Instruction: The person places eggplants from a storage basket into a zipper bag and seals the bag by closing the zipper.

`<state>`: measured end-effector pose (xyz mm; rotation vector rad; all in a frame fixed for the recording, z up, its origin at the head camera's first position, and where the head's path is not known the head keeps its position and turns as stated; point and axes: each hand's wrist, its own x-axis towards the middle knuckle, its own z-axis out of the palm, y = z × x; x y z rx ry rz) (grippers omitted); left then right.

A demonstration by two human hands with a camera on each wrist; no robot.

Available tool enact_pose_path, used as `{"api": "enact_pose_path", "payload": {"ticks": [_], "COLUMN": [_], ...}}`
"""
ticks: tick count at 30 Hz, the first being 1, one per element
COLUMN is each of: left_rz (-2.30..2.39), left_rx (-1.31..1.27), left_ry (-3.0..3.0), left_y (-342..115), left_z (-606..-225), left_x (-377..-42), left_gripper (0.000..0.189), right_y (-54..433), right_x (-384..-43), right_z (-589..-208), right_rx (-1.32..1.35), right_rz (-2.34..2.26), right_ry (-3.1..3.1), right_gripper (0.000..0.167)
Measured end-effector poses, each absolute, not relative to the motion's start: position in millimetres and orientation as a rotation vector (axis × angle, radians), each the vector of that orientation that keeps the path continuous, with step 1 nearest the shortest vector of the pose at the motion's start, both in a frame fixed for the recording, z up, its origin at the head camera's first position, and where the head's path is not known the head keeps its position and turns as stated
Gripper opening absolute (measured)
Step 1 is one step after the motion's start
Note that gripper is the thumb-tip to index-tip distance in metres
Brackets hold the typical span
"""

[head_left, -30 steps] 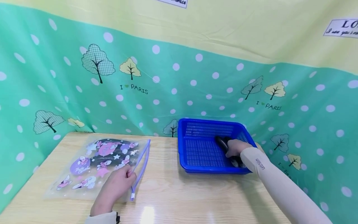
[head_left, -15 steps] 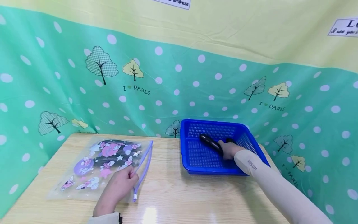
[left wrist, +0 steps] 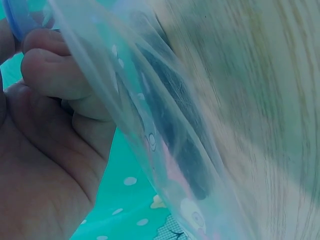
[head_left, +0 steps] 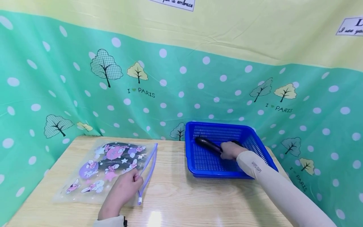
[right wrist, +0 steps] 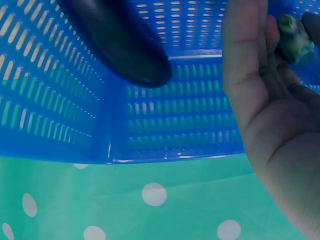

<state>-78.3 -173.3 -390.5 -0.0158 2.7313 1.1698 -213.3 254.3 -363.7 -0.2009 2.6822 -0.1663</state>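
On the left of the head view lies a clear printed zip bag (head_left: 93,179) with a purple zip edge, and dark elongated shapes show through it. My left hand (head_left: 124,189) pinches the bag's edge near the zip; the left wrist view shows curled fingers (left wrist: 55,70) at it. Inside the blue basket (head_left: 189,160) my right hand (head_left: 231,150) grips a dark, glossy eggplant (head_left: 207,144) by one end, its body pointing left. The right wrist view shows a green stem end (right wrist: 295,42) at the fingers. Another eggplant (right wrist: 125,45) lies in the basket, mostly behind my hand in the head view.
Both the bag and the basket are on a light wooden table (head_left: 170,195). A green and yellow curtain (head_left: 158,75) with dots and trees hangs behind and at both sides. The zip's white slider (head_left: 140,200) is at the bag's near corner.
My right hand has moved left within the basket, shifting the gripped eggplant leftward and apart from the other. My left hand keeps its hold on the bag. The head view has shifted slightly.
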Motion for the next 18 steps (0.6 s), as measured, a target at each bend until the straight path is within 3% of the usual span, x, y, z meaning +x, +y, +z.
{"api": "enact_pose_path", "payload": {"ticks": [18], "left_rz": [1.153], "left_rx": [-0.038], "left_ry": [2.717], "left_y": [-172], "left_z": [-388], "left_x": [-80], "left_gripper": [0.014], "right_y": [231], "right_x": [-212], "right_z": [-324], "right_rx": [-0.19], "right_rz": [-0.549], "right_ry": [2.761], "right_gripper": [0.016]}}
